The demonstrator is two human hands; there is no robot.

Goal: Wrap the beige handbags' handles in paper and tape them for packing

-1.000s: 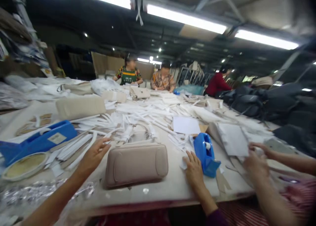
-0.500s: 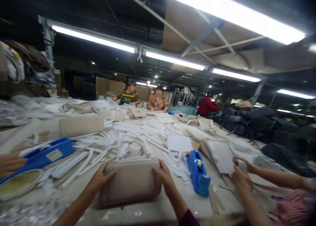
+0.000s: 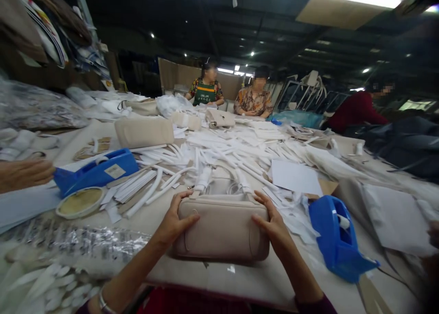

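Note:
A beige handbag lies in front of me at the near edge of the table, its flat stitched side turned toward me. Its handles, partly wrapped in white, stretch away behind it. My left hand grips the bag's left end, thumb on the near face and fingers over the top edge. At the right end, my right hand holds it the same way. The fingertips behind the bag are partly hidden.
Blue tape dispensers stand to the left and right. White paper strips cover the table's middle. A round dish sits at left, near a co-worker's hand. Another beige bag lies farther back. People sit across the table.
My view has swung lower and to the left, so the table appears higher and farther right. Both hands still hold the handbag, whose handles now show more clearly.

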